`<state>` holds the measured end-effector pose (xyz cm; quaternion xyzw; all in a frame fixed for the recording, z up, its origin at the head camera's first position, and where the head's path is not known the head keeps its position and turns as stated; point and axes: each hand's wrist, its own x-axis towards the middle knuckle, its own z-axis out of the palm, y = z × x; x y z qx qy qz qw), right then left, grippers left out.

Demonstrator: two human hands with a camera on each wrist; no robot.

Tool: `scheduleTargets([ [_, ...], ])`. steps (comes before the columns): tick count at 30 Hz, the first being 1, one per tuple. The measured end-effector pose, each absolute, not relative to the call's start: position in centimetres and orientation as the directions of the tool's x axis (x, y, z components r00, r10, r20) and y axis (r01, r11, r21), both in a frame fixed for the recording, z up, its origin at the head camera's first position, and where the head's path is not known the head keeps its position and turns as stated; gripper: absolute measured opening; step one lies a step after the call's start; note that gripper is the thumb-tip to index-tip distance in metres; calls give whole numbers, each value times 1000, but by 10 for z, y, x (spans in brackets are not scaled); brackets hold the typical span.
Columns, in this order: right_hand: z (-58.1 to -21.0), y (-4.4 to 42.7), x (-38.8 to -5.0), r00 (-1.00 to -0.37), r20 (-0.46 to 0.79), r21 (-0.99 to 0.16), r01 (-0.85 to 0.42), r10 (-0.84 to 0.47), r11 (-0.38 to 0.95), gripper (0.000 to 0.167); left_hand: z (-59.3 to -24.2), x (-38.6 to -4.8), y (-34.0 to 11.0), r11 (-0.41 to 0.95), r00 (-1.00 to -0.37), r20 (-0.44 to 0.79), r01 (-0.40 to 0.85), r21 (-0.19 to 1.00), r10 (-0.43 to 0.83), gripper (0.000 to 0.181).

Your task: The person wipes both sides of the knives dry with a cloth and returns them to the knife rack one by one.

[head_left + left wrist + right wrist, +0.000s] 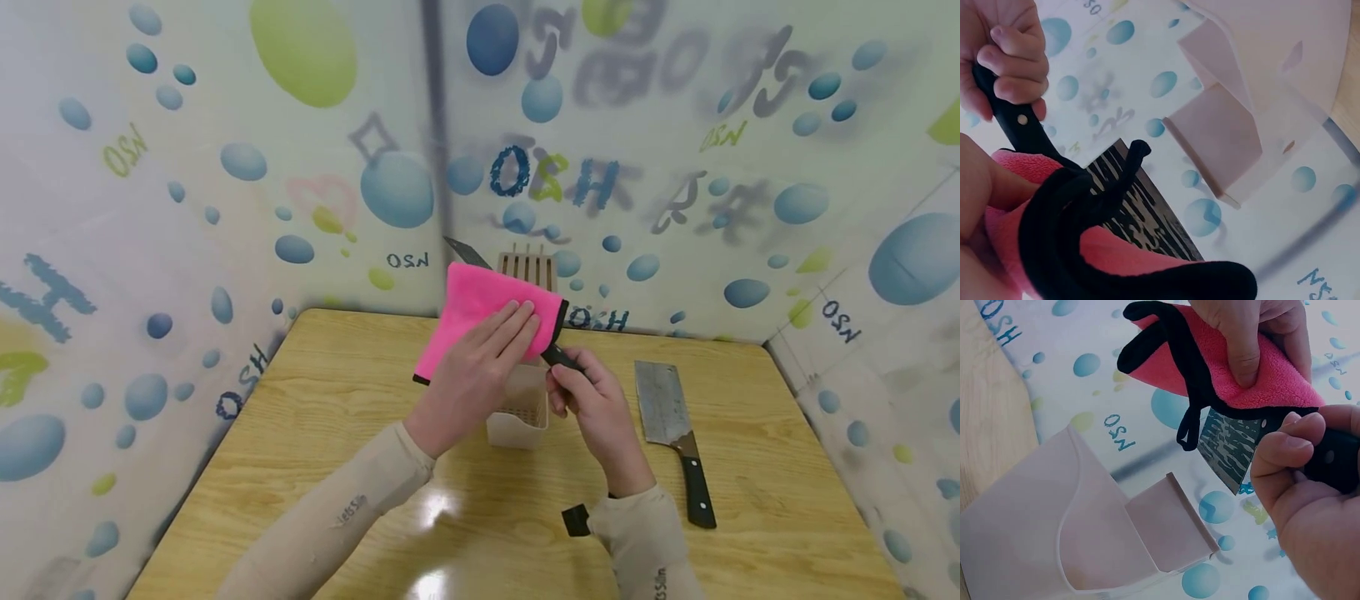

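Note:
In the head view my right hand [600, 404] grips the black handle [561, 358] of a kitchen knife, raised above the table. A pink cloth [468, 304] with black edging is folded over the blade, and my left hand [476, 375] pinches it there, fingers on top. The right wrist view shows the left thumb [1242, 359] pressing into the cloth from the other side. Only the blade's tip [467, 252] sticks out at the upper left of the cloth. Dark, streaky patterned blade surface [1141, 215] shows below the cloth in the left wrist view.
Behind and below the hands stands a pale knife holder [516, 432] with a slotted brown upper part [528, 268]. A cleaver [663, 404] with a black handle lies on the wooden table [757, 467] at the right. Patterned walls [390, 275] border the table.

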<state>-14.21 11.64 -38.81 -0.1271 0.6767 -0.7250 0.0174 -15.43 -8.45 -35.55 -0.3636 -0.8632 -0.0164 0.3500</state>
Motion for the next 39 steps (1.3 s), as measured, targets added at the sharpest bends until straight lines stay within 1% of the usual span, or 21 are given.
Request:
scheduleTargets([
  [7,-388,117,-141,-966,156,-984,-135,-206,-114,21,-352,-164,-92,739,-492,646,651,-174,584,58],
  [11,-386,117,-141,-969,137,-987,-115,-207,-113,24,-348,-173,-99,749,-496,653,640,-170,572,60],
  [14,-387,117,-141,-970,133,-987,-111,-205,-115,25,-345,-180,-104,759,-496,661,628,-174,563,57],
  [19,-388,119,-140,-970,151,-984,-128,-191,-125,26,-339,-191,-110,769,-516,662,622,-146,543,57],
  [21,-388,120,-140,-968,160,-982,-136,-192,-131,30,-336,-195,-111,773,-527,660,620,-132,536,58],
  [26,-389,123,-138,-962,150,-985,-125,-230,-122,39,-328,-205,-113,780,-543,662,617,-104,517,57],
  [30,-389,124,-138,-952,136,-988,-110,-275,-108,42,-325,-213,-113,791,-553,675,608,-74,488,55],
  [33,-390,124,-137,-942,139,-988,-110,-306,-110,44,-324,-218,-113,796,-550,694,603,-55,465,52],
  [39,-393,123,-137,-930,135,-984,-86,-343,-155,49,-326,-222,-110,804,-538,730,594,-25,421,45],
])
